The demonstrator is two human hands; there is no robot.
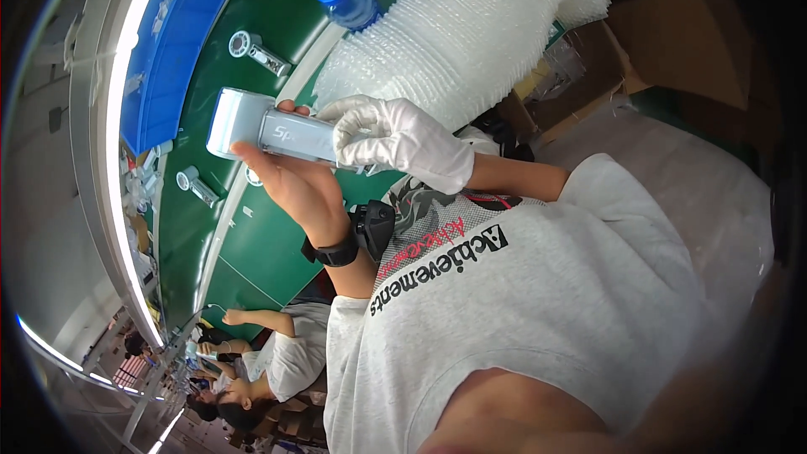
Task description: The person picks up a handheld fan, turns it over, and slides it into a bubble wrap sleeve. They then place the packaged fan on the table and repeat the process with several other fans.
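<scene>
A pale grey handheld device (pixel 294 134) with a wide, glossy head and a straight handle lies across my two hands. My left hand (pixel 309 200), bare and with a black strap at the wrist, is wrapped around it near the head. The thumb shows in front, and fingertips show past the far side. In a white glove, my right hand (pixel 408 141) pinches the end of the handle with bent fingers; its fingertips partly hide that end. On the green table beyond lies a round-headed part (pixel 261 54) with a handle, and a similar part (pixel 197 187) lies farther left.
A blue bin (pixel 172 59) stands at the table's far left. A blue-capped bottle (pixel 346 3) is beside a long stack of ribbed clear plastic (pixel 437 42). An open cardboard box (pixel 681 46) is at the right. Co-workers (pixel 294 345) sit along the table at lower left.
</scene>
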